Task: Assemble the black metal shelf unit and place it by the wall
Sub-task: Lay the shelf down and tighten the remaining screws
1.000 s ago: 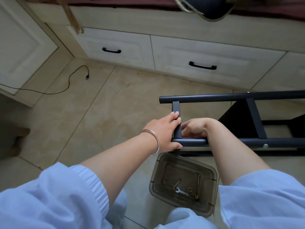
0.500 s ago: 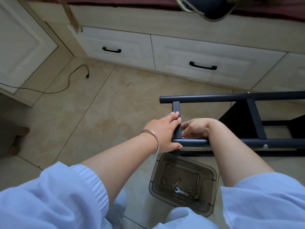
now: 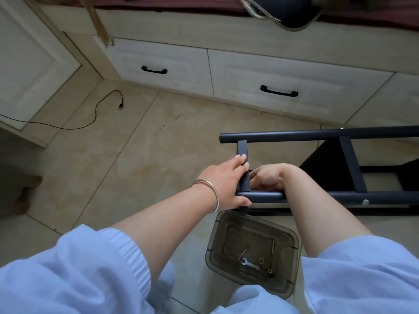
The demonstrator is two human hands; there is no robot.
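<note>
The black metal shelf frame point(image 3: 317, 133) lies on its side at the right, with two long tubes joined by short crossbars. My left hand point(image 3: 226, 180) grips the end crossbar point(image 3: 242, 148), fingers laid over it and thumb under the near tube point(image 3: 385, 197). My right hand point(image 3: 269, 176) is curled just inside that corner, against the crossbar and the near tube; whatever its fingers hold is hidden. A silver bolt head point(image 3: 365, 202) shows on the near tube.
A smoky clear plastic box point(image 3: 288, 288) sits on the floor below the frame, holding a small wrench point(image 3: 249, 264), long bolts and washers. Cream drawers point(image 3: 283, 85) with black handles line the far wall. A black cable point(image 3: 95, 112) lies on the tiles at left.
</note>
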